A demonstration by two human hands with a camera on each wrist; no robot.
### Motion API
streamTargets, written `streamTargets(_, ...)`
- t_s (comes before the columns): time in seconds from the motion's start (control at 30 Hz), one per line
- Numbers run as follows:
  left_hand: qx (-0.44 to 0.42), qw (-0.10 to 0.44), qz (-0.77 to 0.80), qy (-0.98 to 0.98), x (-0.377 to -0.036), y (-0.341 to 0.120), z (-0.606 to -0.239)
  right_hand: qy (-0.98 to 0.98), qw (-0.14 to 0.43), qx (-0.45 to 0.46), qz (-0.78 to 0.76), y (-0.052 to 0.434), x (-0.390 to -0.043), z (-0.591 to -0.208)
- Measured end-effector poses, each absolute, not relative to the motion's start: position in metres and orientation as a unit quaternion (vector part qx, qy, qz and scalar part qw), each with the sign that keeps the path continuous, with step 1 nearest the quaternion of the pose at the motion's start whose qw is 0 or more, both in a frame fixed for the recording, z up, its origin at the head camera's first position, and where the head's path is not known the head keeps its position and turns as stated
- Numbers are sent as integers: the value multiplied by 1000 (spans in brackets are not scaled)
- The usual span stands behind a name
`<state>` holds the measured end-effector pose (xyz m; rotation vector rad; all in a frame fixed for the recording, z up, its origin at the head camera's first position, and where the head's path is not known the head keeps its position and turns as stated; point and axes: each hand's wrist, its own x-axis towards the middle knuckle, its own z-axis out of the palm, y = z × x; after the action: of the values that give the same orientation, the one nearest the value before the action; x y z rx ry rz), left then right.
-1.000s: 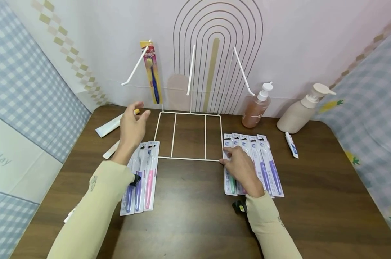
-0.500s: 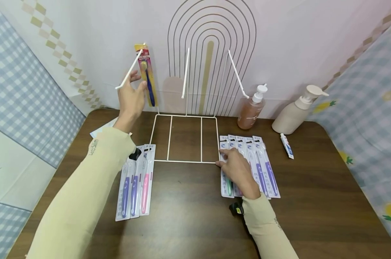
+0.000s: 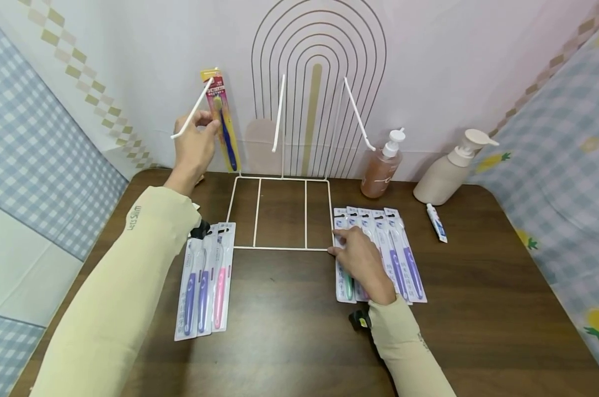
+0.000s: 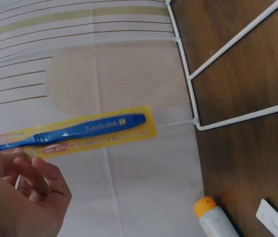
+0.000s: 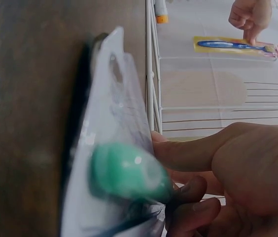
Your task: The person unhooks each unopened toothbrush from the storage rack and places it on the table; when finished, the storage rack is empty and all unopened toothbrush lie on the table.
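1. The yellow-carded blue toothbrush (image 3: 223, 124) hangs on the left peg (image 3: 192, 110) of the white wire rack (image 3: 279, 212), against the back wall, well above the table (image 3: 289, 331). In the left wrist view the pack (image 4: 75, 132) shows whole, its card flat and the brush inside it.
2. The left hand (image 3: 194, 142) is raised beside that pack, fingertips on or very near its edge; whether it truly pinches the card I cannot tell. The fingers look loosely curled, not clamped.
3. To do this well, steady the card by its edge, not the blister, and let it hang plumb before letting go, so that it does not swing against the peg's upturned tip.
4. The right hand (image 3: 361, 259) presses on the green-handled pack (image 3: 346, 284) at the left end of the row of packs (image 3: 399, 253) just right of the rack's base; its fingers curl round that pack's edge (image 5: 129, 173).
5. A firm grip near the hang hole, I judge, keeps the neighbouring packs from sliding.
6. Three more packs (image 3: 205, 278) lie left of the base.
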<state>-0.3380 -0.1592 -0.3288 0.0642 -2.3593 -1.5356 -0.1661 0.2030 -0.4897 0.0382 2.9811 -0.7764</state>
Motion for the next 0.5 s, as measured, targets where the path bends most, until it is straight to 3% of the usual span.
streamTargets(0.3, 8, 144, -525, -839, -308, -149, -302, 966, 28, 7, -258, 199, -165, -481)
streamTargets(0.5, -28, 108, -506, -855, -289, -146, -289, 962, 42, 12, -270, 186, -157, -450)
